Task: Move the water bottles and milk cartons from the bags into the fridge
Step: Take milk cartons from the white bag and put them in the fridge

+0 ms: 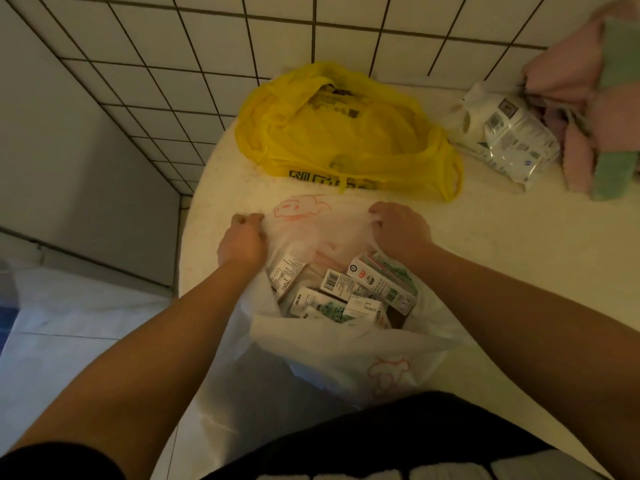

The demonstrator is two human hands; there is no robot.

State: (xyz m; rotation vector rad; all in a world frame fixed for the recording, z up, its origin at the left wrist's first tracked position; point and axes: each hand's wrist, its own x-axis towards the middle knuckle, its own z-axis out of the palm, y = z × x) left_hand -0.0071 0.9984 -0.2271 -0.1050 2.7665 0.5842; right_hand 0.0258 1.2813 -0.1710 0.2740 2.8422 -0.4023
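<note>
Both hands [242, 244] [398, 230] grip one white bag [346, 362] holding about six milk cartons [381, 285].

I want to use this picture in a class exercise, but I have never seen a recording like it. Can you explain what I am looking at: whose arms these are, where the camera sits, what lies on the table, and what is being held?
There is no machine here. A person wears one camera on the head, looking forward and down, so the two bare arms are their own. The left hand and the right hand each grip the far edge of a white plastic bag and pull it open. Inside lie several small milk cartons, jumbled on their sides. The bag sits at the near edge of a pale round table against a tiled wall. Behind it lies a yellow plastic bag; its contents are hard to make out. To the right are a white printed packet and folded pink and green cloths. No fridge is in view.
</note>
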